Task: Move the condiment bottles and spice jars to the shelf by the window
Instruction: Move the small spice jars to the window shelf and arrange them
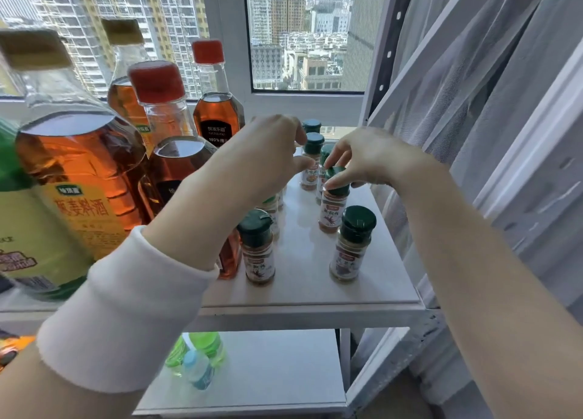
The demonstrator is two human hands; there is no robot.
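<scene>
Pinching the green cap of a jar [332, 210] with the right hand [369, 160] — thumb and forefinger closed on it, base on the white shelf [303, 289] by the window [309, 40]. Alongside, the left hand [271, 153], fingers curled against a back jar [310, 169]; gripping or merely touching, impossible to tell from this angle. Standing in loose rows across the shelf's right half: more jars [257, 254], upright, near one another but apart. Crowding the left half: tall bottles [79, 179] of amber liquid, capped in red and gold, also upright.

Judged light and stiff, the jars — easy in a fingertip pinch, yet tall and narrow, so quick to topple if nudged in a tight row. Safer taken round the clear body just under the cap than by the flip lid, liable to pop open under a pull. Judged heavy and smooth-sided, the bottles; best gripped at the neck with a second hand beneath, kept upright against the slosh of the liquid, and set down gently clear of the small jars.
</scene>
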